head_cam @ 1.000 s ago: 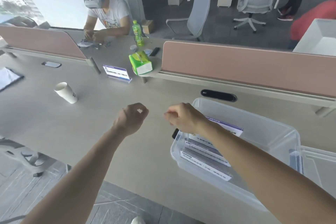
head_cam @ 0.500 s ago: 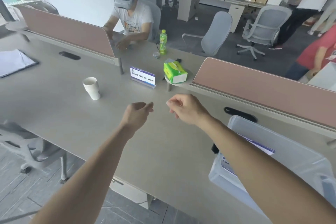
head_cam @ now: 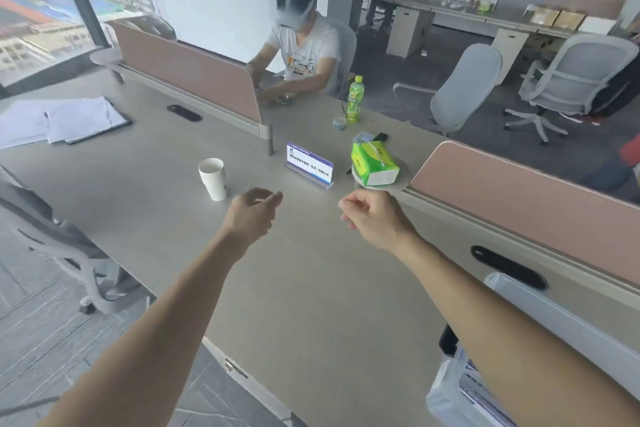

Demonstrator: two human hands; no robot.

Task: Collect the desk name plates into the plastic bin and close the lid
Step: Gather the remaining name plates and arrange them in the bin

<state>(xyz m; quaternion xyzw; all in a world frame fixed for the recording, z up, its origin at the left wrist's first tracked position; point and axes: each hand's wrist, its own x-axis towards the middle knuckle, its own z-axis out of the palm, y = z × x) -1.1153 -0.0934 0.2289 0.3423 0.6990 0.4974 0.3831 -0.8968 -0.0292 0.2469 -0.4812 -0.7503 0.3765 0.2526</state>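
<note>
Open-plan office; long grey desk (head_cam: 311, 288) with pink partition screens.

Item: name plate (head_cam: 309, 165), upright on the desk beyond both hands, between a stack of paper cups (head_cam: 213, 178) and a green tissue pack (head_cam: 374, 165). Untouched.

Item: plastic bin (head_cam: 450, 399), lower right corner, mostly cut off by the frame; printed plates lie inside. A second ago it sat in front of the person; the view has since swung away toward the far plate.

Left hand (head_cam: 250, 215): loosely curled, empty, now nearer the plate than before.

Right hand (head_cam: 375, 218): loosely curled, empty, likewise advanced.

Assessment: earlier plates look deposited; this one seems next. No lid in view.
</note>
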